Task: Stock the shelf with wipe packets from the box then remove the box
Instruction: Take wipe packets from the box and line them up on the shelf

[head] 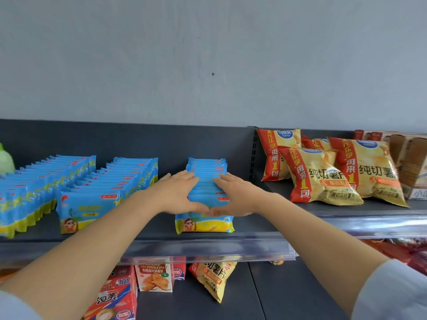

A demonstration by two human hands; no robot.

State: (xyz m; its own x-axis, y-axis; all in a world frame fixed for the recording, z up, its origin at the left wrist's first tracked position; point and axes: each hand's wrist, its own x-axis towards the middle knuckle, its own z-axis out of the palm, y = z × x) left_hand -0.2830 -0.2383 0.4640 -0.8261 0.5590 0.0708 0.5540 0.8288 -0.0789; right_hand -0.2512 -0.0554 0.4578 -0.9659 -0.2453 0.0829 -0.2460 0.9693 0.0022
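Note:
Three rows of blue and yellow wipe packets stand upright on the dark top shelf (161,229). The right row (205,224) is in the middle of the view. My left hand (178,192) lies flat against that row's left side, fingers straight and thumb across the front packet. My right hand (233,195) lies flat against its right side, thumb meeting the left thumb. A middle row (97,199) and a left row (34,192) stand further left. No box is in view.
Yellow and red chip bags (323,179) lie on the shelf to the right, with brown cartons (411,162) beyond them. A green object (5,160) sits at the far left. The lower shelf holds snack boxes (154,277) and another chip bag (215,280).

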